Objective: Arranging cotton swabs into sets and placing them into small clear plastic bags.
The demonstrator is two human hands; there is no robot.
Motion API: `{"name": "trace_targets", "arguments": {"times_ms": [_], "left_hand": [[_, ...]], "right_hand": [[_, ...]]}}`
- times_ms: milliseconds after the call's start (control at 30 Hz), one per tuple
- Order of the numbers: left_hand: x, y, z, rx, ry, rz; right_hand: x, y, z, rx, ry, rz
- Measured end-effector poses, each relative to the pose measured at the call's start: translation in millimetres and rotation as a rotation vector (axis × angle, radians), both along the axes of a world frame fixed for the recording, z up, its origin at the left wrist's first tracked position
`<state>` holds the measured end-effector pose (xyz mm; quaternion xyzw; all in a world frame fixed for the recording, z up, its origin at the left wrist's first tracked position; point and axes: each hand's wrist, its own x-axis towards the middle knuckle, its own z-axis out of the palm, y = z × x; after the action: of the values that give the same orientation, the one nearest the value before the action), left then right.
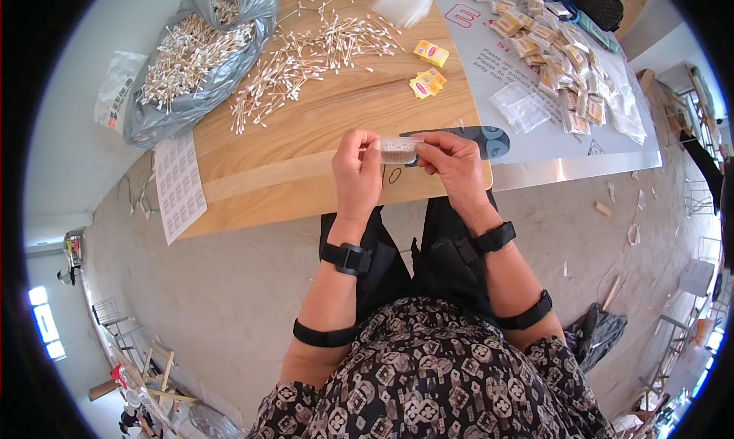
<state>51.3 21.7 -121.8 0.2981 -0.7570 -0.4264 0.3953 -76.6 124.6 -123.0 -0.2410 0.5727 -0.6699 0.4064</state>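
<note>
Patterned shirt (417, 370), then left hand (358, 167) and right hand (456, 164) pinching a packet (398, 151). Woodgrain bench (267, 183), pretty littered grey floor (237, 301).

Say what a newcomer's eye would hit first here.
Probably the heap of cotton swabs in the grey plastic bag at upper left, with loose swabs strewn across the wooden table beside it. Next, the pile of small packets on the grey printed sheet at upper right. At centre, the left hand and right hand hold a small clear packet between them.
</note>
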Motion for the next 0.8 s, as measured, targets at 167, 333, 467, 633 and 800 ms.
{"name": "trace_targets", "arguments": {"times_ms": [167,333,467,633,800], "left_hand": [[2,4,2,0.538,0.059,-0.058],[-9,12,9,0.709,0.134,-0.041],[-9,11,6,0.733,0.169,-0.041],[-12,11,9,0.773,0.219,-0.041],[0,11,9,0.529,0.224,-0.082]], "right_hand": [[13,-3,7,-0.020,-0.151,-0.042],[16,-8,1,-0.041,-0.116,-0.056],[20,-8,-4,-0.074,0.047,-0.040],[15,-10,-1,-0.098,-0.001,-0.045],[18,-2,14,-0.111,-0.150,-0.244]]}}
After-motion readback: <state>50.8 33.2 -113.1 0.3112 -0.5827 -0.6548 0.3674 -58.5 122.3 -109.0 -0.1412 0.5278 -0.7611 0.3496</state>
